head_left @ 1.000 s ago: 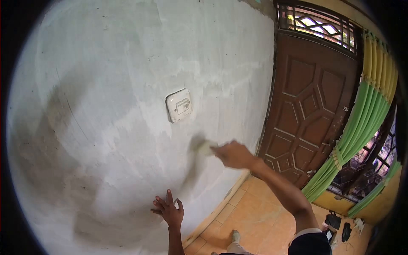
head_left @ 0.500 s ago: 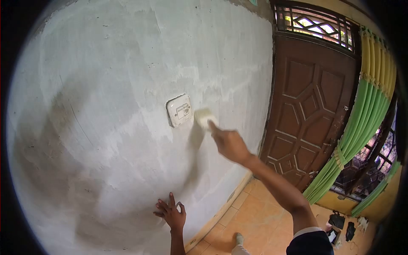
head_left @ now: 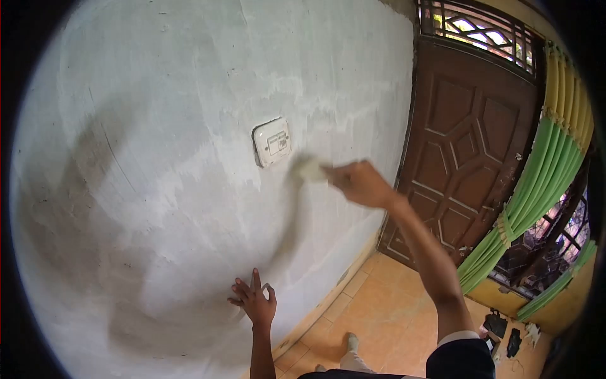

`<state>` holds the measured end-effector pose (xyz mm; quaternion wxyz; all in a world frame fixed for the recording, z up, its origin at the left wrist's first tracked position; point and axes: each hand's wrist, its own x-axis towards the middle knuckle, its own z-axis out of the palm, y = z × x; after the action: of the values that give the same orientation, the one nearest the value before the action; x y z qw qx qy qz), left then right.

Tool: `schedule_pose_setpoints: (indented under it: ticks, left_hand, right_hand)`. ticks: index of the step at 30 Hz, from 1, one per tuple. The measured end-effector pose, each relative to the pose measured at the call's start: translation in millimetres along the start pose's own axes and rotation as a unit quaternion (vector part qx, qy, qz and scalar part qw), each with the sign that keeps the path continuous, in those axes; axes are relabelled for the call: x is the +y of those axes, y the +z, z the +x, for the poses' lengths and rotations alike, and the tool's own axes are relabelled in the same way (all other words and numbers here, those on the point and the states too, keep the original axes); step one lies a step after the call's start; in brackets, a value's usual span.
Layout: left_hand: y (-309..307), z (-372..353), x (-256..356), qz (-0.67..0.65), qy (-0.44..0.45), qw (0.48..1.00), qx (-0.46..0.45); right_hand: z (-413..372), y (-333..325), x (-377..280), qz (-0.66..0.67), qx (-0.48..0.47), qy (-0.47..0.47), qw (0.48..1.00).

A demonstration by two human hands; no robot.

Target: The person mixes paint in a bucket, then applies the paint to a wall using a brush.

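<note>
My right hand [head_left: 363, 184] is closed round a pale, cream-coloured flat tool [head_left: 314, 169], its broad end against or close to the wall. Motion blur hides whether that end is a brush or a scraper. Up and to the left of the tool, a white switch plate [head_left: 272, 143] is fixed to the wall, with a dark gap along its edge. Lower down, my left hand [head_left: 255, 302] is open, fingers spread, and seems to rest on the wall. The wall [head_left: 183, 158] is whitish grey with uneven, streaky patches.
Right of the wall stands a brown panelled door [head_left: 467, 145]. A green and yellow curtain [head_left: 543, 170] hangs beside a barred window. Orange tiles [head_left: 379, 303] cover the floor, where a foot [head_left: 351, 343] shows. Dark items [head_left: 495, 325] lie at the lower right.
My right hand and the tool have moved slightly right, and down relative to the switch plate. My left hand stays in place. The view has shifted a little.
</note>
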<state>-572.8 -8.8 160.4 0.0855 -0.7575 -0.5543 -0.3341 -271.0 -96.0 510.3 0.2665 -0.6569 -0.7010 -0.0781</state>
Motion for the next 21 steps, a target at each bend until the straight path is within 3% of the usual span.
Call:
schedule_pose_setpoints:
  ticks: [1,2,4,7,11,12,16,21]
  left_hand:
    - [1.0,-0.4,-0.5,0.007,0.004,1.000,0.008]
    - [-1.1,0.4,-0.1,0.008,0.004,1.000,0.005]
    - [-5.5,1.7,1.9,0.001,-0.004,1.000,-0.013]
    - [-3.0,0.8,0.5,0.006,-0.001,1.000,-0.008]
    - [0.7,-1.1,-1.1,0.009,-0.002,1.000,-0.011]
    - [6.6,-1.2,-3.3,0.027,0.017,0.999,0.031]
    - [18.2,-1.6,-6.7,0.069,0.055,0.990,0.112]
    - [13.8,2.1,-3.8,0.078,0.054,0.989,0.111]
  right_hand:
    - [5.3,-15.4,-6.0,0.060,0.031,0.033,0.997]
    - [12.3,-10.2,6.7,0.086,0.140,-0.042,0.986]
    - [11.5,-25.7,-20.3,0.093,0.222,0.039,0.970]
    - [16.5,14.3,-4.5,0.140,0.266,-0.016,0.954]
    - [-2.7,93.5,1.6,0.080,0.222,-0.018,0.972]
    - [-7.7,106.4,1.6,0.074,0.236,-0.025,0.969]
    - [-28.1,138.8,5.1,0.084,0.211,-0.002,0.974]
    - [-55.3,170.9,5.7,0.101,0.187,0.014,0.977]
